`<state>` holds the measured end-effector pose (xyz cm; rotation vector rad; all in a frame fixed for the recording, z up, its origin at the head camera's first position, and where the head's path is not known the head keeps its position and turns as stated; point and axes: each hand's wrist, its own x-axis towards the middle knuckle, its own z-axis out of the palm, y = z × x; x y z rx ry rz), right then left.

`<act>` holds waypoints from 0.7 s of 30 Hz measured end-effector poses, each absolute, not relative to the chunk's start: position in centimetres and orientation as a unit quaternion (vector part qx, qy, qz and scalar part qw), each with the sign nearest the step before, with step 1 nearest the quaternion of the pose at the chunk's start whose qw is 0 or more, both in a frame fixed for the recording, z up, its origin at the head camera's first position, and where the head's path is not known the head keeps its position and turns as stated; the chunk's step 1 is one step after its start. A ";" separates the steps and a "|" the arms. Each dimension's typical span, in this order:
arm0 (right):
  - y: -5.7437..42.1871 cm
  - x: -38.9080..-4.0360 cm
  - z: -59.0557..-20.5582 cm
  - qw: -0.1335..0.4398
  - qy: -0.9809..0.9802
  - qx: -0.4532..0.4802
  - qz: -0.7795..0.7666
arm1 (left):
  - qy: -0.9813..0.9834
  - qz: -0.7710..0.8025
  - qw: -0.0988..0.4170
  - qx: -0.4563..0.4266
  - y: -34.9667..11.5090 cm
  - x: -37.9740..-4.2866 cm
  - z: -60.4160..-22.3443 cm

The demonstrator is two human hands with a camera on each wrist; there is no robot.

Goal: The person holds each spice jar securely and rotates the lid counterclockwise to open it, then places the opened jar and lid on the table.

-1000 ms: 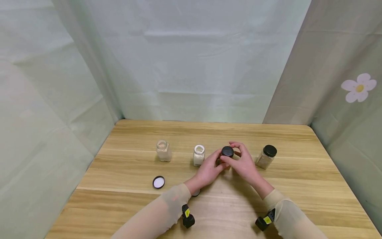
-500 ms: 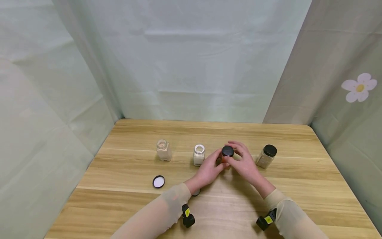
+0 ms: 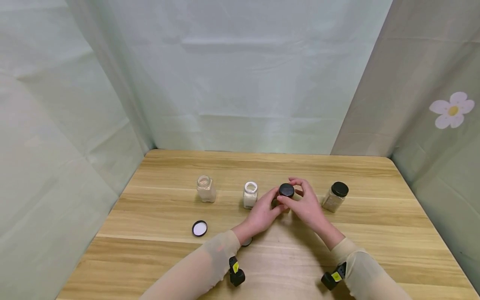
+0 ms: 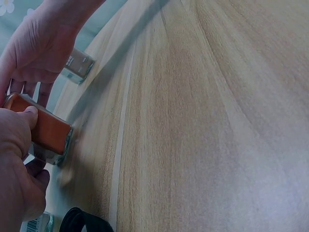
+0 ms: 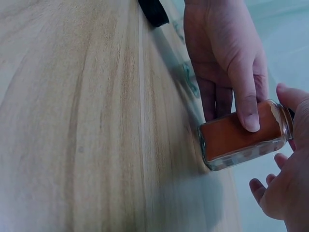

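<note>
A square glass jar of orange-red powder (image 5: pixel 241 137) stands on the table, its black lid (image 3: pixel 286 190) on top. My left hand (image 3: pixel 261 213) grips the jar's body, with the thumb across the front face in the right wrist view. At the lid's rim, my right hand (image 3: pixel 307 207) pinches with thumb and fingers. Left of them is an uncapped jar of white contents (image 3: pixel 250 196); farther left stands another uncapped jar with pale contents (image 3: pixel 206 189). On the right is a capped jar (image 3: pixel 335 197) with a black lid.
One loose black lid (image 3: pixel 199 228) lies with its white inside up, in front of the left jar. Another loose lid (image 3: pixel 246 241) is partly hidden under my left wrist. The wooden table (image 3: pixel 123 250) ends at curtains behind and on both sides.
The right fingers have shifted round the lid's rim: half a second ago the thumb was farther right, and now it is back at the lid's front left. Left hand and jar stay in place.
</note>
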<state>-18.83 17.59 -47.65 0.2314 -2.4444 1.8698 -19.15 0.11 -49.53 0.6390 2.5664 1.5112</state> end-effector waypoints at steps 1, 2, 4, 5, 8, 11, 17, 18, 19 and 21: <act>17.6 -18.9 -47.7 0.030 -0.791 0.075 0.607 | 0.842 0.496 0.047 0.210 0.1 -19.2 -49.5; 17.6 -18.9 -47.7 0.033 -0.790 0.078 0.607 | 0.842 0.495 0.046 0.210 0.1 -19.2 -49.5; 17.7 -18.9 -47.7 0.040 -0.791 0.091 0.604 | 0.842 0.495 0.046 0.210 0.1 -19.2 -49.5; 17.7 -18.9 -47.8 0.045 -0.791 0.098 0.603 | 0.842 0.495 0.045 0.210 0.1 -19.2 -49.5; 17.8 -18.9 -47.8 0.056 -0.795 0.122 0.592 | 0.840 0.499 0.043 0.210 0.1 -19.2 -49.6; 17.9 -18.9 -47.8 0.057 -0.798 0.138 0.584 | 0.839 0.500 0.041 0.210 0.1 -19.2 -49.6; 18.0 -18.7 -47.6 0.036 -0.808 0.136 0.572 | 0.842 0.495 0.036 0.211 0.2 -19.1 -49.4; 18.0 -18.6 -47.6 0.030 -0.810 0.131 0.571 | 0.841 0.496 0.036 0.212 0.2 -19.1 -49.4; 18.0 -18.6 -47.6 0.024 -0.812 0.126 0.570 | 0.840 0.498 0.037 0.213 0.2 -19.1 -49.4; 18.0 -18.5 -47.7 0.013 -0.814 0.113 0.570 | 0.836 0.504 0.034 0.216 0.2 -19.1 -49.4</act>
